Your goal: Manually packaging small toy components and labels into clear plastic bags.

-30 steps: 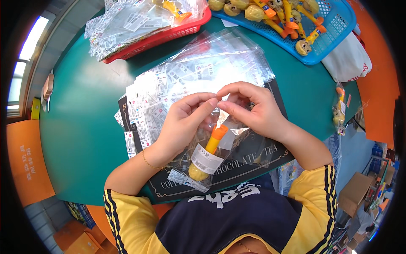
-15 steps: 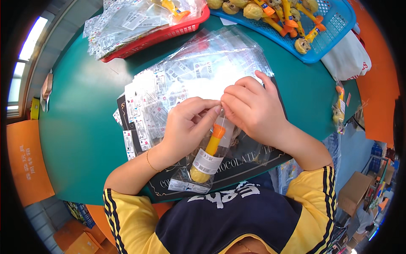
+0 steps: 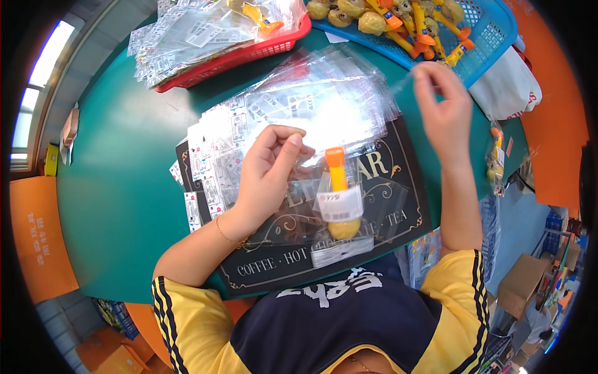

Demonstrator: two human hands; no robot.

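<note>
A yellow toy with an orange tip (image 3: 337,169) and a rounded golden end lies inside a clear plastic bag (image 3: 321,212), with a white label (image 3: 340,204) around its middle. My left hand (image 3: 269,167) is closed, thumb against curled fingers, beside the bag's upper left; what film it pinches, if any, is hard to make out. Raised at the right, my right hand (image 3: 446,109) pinches a thin clear strip (image 3: 400,86) that trails left from the fingertips. Beyond the toy, a fanned stack of clear printed bags (image 3: 274,103) covers part of a black lettered mat (image 3: 274,265).
On the green table (image 3: 118,206), a red basket (image 3: 249,55) of packaging stands at the back left. A blue basket (image 3: 486,53) full of similar toys stands at the back right, beside a white cloth bag (image 3: 512,87). One bagged toy (image 3: 496,159) lies at the right edge.
My right hand has moved away from the left, up and to the right, with a clear strip. The bagged toy has shifted right and stands straighter in view. My left hand moved slightly up.
</note>
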